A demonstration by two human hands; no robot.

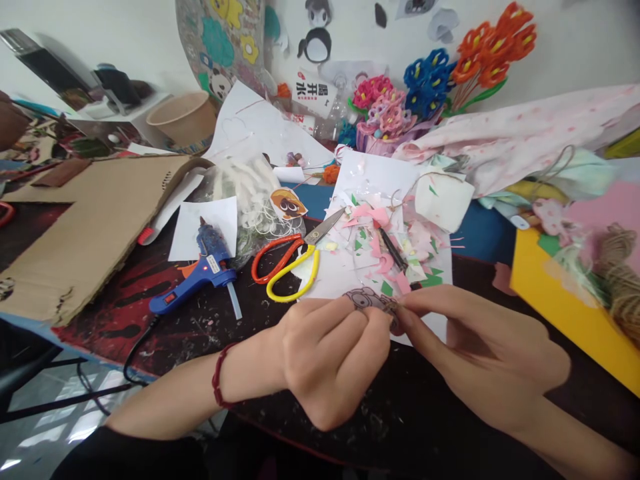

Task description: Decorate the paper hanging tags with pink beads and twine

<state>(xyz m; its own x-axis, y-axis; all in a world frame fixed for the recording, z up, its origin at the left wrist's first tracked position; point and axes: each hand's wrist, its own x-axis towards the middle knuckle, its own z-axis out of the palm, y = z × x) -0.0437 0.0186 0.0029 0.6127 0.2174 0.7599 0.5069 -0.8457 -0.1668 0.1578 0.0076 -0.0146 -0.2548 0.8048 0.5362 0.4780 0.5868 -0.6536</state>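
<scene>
My left hand [335,353] is folded closed and holds the cutout [364,299] at its far side. My right hand [490,347] is narrow: thumb and forefinger pinch the cutout's right end. The exact contact at the fingertips is too small to confirm. The long axis of the cutout runs roughly left to right, dipping slightly toward the right hand. Both hands are at the cutout; it lies forward and right of the left hand's knuckles, and forward and left of the right palm. Both hands are above the tabletop [430,393]. Beyond them, a sheet [330,270] carries scraps [431,280] and a black pen [393,250]. The scissors [324,230] lie ahead and to the left, with the glue gun [213,263] farther left. The flowers [427,83] stand at the rear.
</scene>
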